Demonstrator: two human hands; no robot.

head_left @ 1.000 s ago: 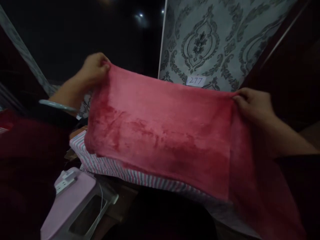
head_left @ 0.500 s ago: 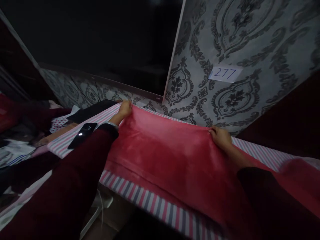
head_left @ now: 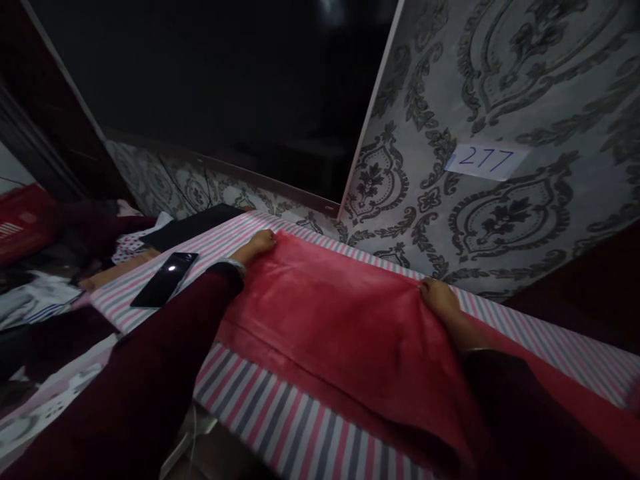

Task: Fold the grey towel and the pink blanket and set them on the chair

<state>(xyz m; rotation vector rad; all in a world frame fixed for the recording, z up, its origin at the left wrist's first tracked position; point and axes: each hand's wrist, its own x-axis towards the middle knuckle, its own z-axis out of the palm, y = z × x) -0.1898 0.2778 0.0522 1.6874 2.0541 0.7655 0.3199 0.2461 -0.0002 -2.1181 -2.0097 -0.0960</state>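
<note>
A soft red plush cloth [head_left: 330, 313], perhaps a blanket or garment, is spread over a board or table with a striped cover [head_left: 280, 413]. My left hand [head_left: 261, 243] grips its far left corner, fingers closed on the fabric. Farther right, my right hand [head_left: 439, 297] pinches the far edge, and creases run from that grip toward me. Between the two hands the far edge is drawn fairly straight. The near edge shows a seam and lies over the stripes; toward the right the cloth runs on under my right arm.
On the striped cover, left of my left arm, lies a black phone [head_left: 165, 280]. A dark flat item [head_left: 195, 225] sits behind it. Piled clothes [head_left: 40, 300] fill the left side. A large dark screen [head_left: 215, 87] and patterned wall [head_left: 425, 160] with a "277" paper [head_left: 487, 160] stand behind.
Both hands, still holding the red cloth, have come lower and a little nearer. The cloth's far edge now lies down closer to the striped cover. My view has shifted slightly.
</note>
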